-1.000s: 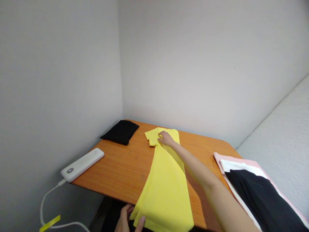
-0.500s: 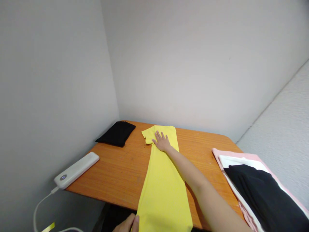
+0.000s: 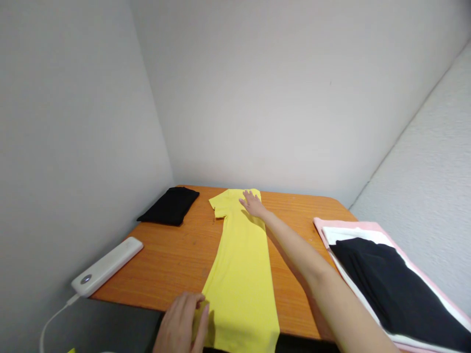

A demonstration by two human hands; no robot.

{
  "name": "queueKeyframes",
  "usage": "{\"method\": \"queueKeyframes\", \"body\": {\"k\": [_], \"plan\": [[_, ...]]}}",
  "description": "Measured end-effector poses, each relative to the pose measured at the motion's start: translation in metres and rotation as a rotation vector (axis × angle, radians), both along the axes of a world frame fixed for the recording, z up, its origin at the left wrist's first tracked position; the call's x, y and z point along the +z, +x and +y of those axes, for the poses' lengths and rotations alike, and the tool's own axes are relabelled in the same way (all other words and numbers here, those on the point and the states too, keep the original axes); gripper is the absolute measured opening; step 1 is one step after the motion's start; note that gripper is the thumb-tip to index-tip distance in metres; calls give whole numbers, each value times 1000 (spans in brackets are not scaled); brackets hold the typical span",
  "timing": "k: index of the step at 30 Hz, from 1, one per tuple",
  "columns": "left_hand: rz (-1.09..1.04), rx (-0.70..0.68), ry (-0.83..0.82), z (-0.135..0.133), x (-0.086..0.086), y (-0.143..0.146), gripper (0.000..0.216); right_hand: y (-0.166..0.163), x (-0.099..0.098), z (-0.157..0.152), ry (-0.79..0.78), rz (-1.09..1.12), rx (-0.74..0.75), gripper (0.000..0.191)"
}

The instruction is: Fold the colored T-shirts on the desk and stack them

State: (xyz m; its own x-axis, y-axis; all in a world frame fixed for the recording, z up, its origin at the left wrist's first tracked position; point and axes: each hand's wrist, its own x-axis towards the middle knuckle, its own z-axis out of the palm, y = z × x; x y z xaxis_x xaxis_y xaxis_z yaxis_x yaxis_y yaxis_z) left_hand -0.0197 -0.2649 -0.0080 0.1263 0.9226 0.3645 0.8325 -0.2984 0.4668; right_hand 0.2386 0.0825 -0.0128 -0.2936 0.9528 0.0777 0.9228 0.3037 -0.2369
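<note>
Your yellow shirt [image 3: 243, 274] lies on the table [image 3: 176, 260], long axis twelve to six, collar end at twelve, sleeve toward nine. Your right hand [image 3: 253, 203], fingers spread, gripping nothing, is over the chest, probably for flattening. Your left hand [image 3: 181, 321] curves around the hem's seven-o'clock corner, thumb parted; I cannot tell whether it pinches. Folded black cloth [image 3: 171, 206] sits at ten.

Left hand [image 3: 180, 321] and right hand [image 3: 253, 203] both bare. Right arm [image 3: 305, 260] bare too, wrist to past elbow, slim, tapering toward wrist; upper part cropped. Black patch [image 3: 301, 344] at bottom edge: clothing or shadow, can't tell.
</note>
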Motion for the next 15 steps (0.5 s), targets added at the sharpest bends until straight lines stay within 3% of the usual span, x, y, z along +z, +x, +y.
{"method": "queueKeyframes", "body": {"k": [4,6,9,12,15], "plan": [[97,-346,61,25,5,56,29,22,-4,-7,-16,-43,-17,70],[178,-439,84,38,2,82,35,25,-11,-12,-25,-66,-13,72],[270,-444,96,56,-17,102,53,23,-24,-17,-33,-92,-16,79],[326,-418,134,71,-47,102,76,22,-35,-17,-20,-105,-27,84],[366,-444,159,78,-65,96,80,23,-41,-15,13,-108,-25,86]]}}
